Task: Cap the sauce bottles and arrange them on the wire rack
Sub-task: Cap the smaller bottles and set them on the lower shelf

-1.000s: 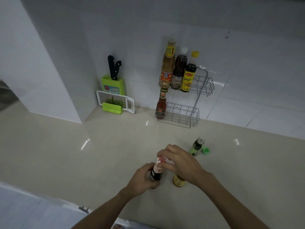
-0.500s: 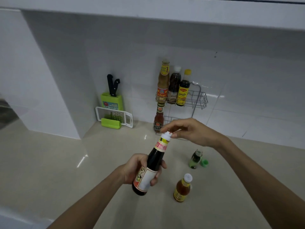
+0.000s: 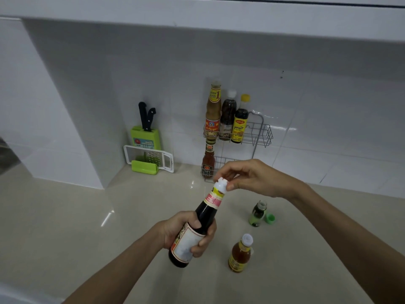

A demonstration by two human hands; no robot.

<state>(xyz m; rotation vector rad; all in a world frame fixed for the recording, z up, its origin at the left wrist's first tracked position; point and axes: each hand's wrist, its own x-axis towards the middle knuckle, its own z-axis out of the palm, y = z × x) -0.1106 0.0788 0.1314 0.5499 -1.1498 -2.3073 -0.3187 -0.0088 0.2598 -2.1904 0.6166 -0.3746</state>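
White tiled wall behind, pale glossy surface (image 3: 65, 216) below, w/ wire rack (image 3: 260, 134) mid-frame against the tiles. Rack's top tier carries three capped bottles (image 3: 228, 117); lower tier holds one red-sauce bottle (image 3: 208, 163) at its left end, rest of that tier partly hidden behind the right hand. Green knife block (image 3: 145, 137) and white grater (image 3: 149, 156) left of rack.

Key relation: dark sauce bottle (image 3: 197, 229) held off the surface, lower centre of frame, long axis tilted, base toward bottom-left, neck toward upper-right. Left hand (image 3: 186, 231) wrapped round the labelled body, fingers closed on it. White cap (image 3: 220, 185) sits on the neck end, directly at the right hand (image 3: 256, 178); right fingers (image 3: 232, 185) pinched narrow on the cap's side, thumb below, index above. Right hand nearer the cap and the rack; left only steadies. Judged: cap being twisted tight, then bottle goes up-frame to a free slot.

Lower right of frame: small orange bottle (image 3: 240, 253) upright, white cap on. Above it, small green bottle (image 3: 258, 213) open, its green cap (image 3: 270, 218) lying just beside on the right, not yet fitted.

Vs half a sec ago: much the same pose, bottle tilt and both grips unchanged, view only slightly shifted. Vs one sec ago: bottle then low near the surface, under both hands; now lifted and tipped.
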